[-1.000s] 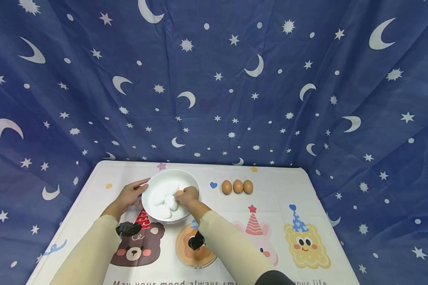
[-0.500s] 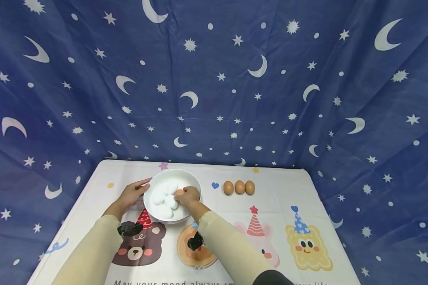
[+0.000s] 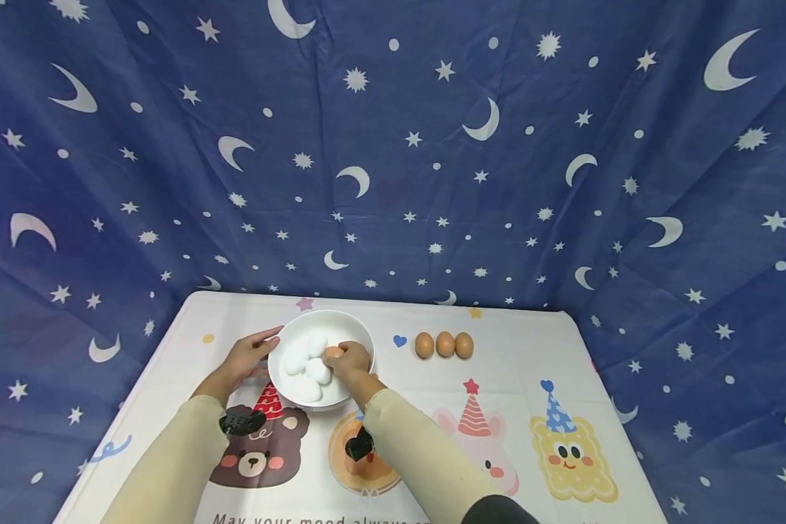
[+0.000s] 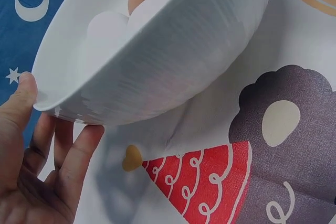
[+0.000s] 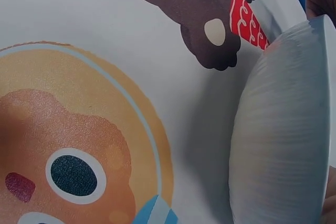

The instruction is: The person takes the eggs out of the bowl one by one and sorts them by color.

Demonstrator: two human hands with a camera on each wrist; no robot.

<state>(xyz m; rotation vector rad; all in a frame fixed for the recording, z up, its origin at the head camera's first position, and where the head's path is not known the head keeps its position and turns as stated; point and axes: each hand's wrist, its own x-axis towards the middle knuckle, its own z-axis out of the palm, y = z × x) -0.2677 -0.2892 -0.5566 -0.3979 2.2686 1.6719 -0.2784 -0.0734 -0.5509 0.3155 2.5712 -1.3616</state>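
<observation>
A white bowl (image 3: 360, 336) stands on the printed mat and holds several white eggs (image 3: 295, 361). My right hand (image 3: 352, 361) reaches in over the bowl's right rim and pinches a brown egg (image 3: 333, 352) among them. My left hand (image 3: 244, 358) holds the bowl's left side, with the thumb (image 4: 20, 100) at the rim and the fingers (image 4: 71, 163) under the wall. The left wrist view shows the bowl (image 4: 173, 61) tilted close up with white eggs (image 4: 107, 24) inside. In the right wrist view only the bowl (image 5: 283, 129) wall and the mat show.
Three brown eggs (image 3: 445, 343) lie in a row on the mat to the right of the bowl. The white tablecloth (image 3: 498, 429) carries cartoon prints of a bear, a doughnut and party hats. A blue star-and-moon cloth (image 3: 393, 145) hangs behind and around the table.
The brown egg shows a little more between my right fingers over the bowl. The left hand and the bowl have stayed where they were.
</observation>
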